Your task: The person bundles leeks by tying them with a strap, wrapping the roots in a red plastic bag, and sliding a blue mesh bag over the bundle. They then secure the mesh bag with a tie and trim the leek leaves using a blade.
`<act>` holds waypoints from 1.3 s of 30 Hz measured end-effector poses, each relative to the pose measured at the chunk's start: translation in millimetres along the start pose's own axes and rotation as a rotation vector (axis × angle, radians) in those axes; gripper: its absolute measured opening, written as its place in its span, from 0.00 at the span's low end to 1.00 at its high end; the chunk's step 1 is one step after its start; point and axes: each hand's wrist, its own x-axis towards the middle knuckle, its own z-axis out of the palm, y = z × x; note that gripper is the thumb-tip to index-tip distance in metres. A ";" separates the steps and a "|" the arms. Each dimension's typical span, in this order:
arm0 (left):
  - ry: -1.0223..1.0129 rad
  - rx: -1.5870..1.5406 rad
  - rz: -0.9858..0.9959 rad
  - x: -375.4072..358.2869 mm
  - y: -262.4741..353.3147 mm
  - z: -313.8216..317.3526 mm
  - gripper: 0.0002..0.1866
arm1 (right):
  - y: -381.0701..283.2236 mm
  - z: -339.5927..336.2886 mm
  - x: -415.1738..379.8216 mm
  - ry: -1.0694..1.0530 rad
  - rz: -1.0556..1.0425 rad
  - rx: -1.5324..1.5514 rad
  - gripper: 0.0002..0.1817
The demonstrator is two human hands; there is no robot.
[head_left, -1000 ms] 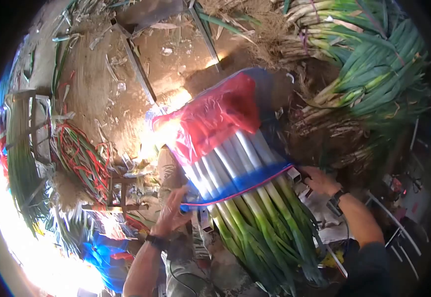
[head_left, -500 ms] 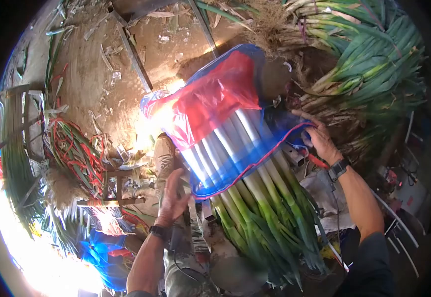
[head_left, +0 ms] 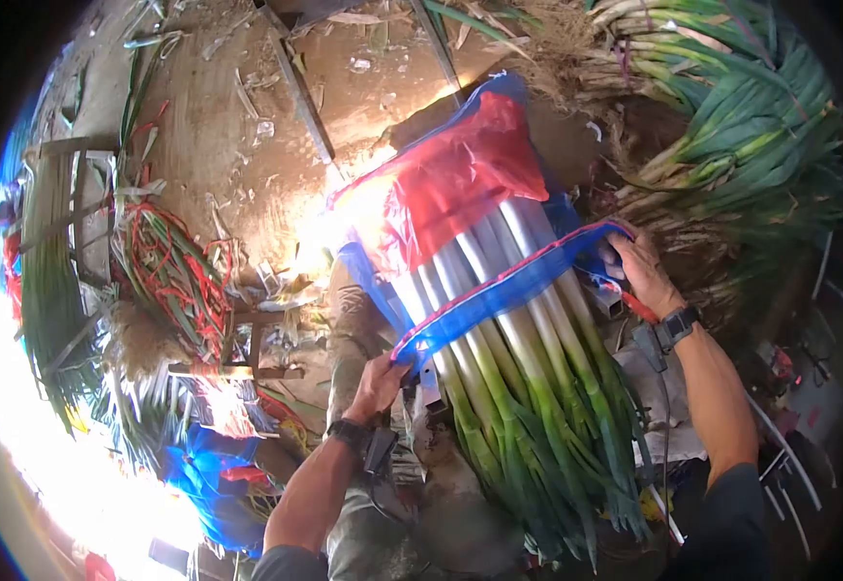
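A bundle of long green onions (head_left: 528, 378) lies in front of me, white stalks at the far end and green leaves toward me. Over the white ends sits a plastic bag (head_left: 460, 174), clear blue with a red panel and a pink-edged hem. My left hand (head_left: 380, 385) is closed on the near left corner of this hem. At the right end of the hem, my right hand (head_left: 642, 276) pinches the bag's edge. Between both hands the hem runs across the stalks, folded back in a blue band. The root ends are hidden inside the bag.
More green onions (head_left: 741, 126) are piled at the upper right. Red and green ties (head_left: 179, 276) hang on a frame at left, near another green bundle (head_left: 48, 300). Metal bars (head_left: 300, 92) lie on the littered dirt floor (head_left: 208, 126). A blue plastic heap (head_left: 213, 484) sits lower left.
My left hand, open beside the bag before, has closed on the hem's left corner. The hem has been drawn back toward the far end, baring more stalk. My right hand keeps its hold.
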 end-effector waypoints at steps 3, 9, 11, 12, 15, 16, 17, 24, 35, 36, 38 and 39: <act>0.058 0.374 0.087 -11.3 42.4 4.4 0.13 | 38.2 -28.0 -22.8 0.117 -0.052 -0.756 0.13; 0.092 0.081 0.106 -46.8 141.1 33.8 0.10 | 28.5 -17.0 -56.3 0.257 -0.127 -0.815 0.13; 0.076 -0.166 0.036 -77.3 180.6 72.7 0.08 | -5.3 7.8 -74.7 0.269 -0.090 -0.685 0.13; 0.007 -0.289 0.357 -86.1 167.9 95.4 0.09 | -15.7 19.7 -79.6 0.249 -0.136 -0.493 0.12; -0.132 -0.081 0.212 -112.5 123.7 124.6 0.12 | -45.1 74.9 -99.3 0.130 -0.119 -0.411 0.09; -0.133 0.002 0.253 -121.7 114.7 121.1 0.13 | -35.1 85.6 -104.2 0.093 -0.262 -0.584 0.10; -0.138 0.013 0.251 -125.9 97.8 115.2 0.13 | -23.1 94.0 -108.0 0.096 -0.382 -0.637 0.12; -0.022 0.057 0.112 -116.1 38.2 124.4 0.13 | 13.0 65.4 -134.8 0.058 -0.574 -0.854 0.11; 0.178 0.464 0.554 -168.7 18.2 157.9 0.24 | 59.4 6.6 -205.1 -0.007 -0.224 -1.045 0.23; 0.201 0.594 0.631 -169.6 17.9 154.9 0.25 | 53.0 11.7 -212.1 -0.018 -0.236 -1.060 0.23; 0.198 0.580 0.603 -176.2 16.9 150.2 0.25 | 50.1 23.8 -222.7 0.196 -0.181 -1.046 0.20; 0.184 0.497 0.582 -181.3 14.4 145.3 0.23 | 51.8 34.6 -223.7 0.301 -0.280 -1.008 0.17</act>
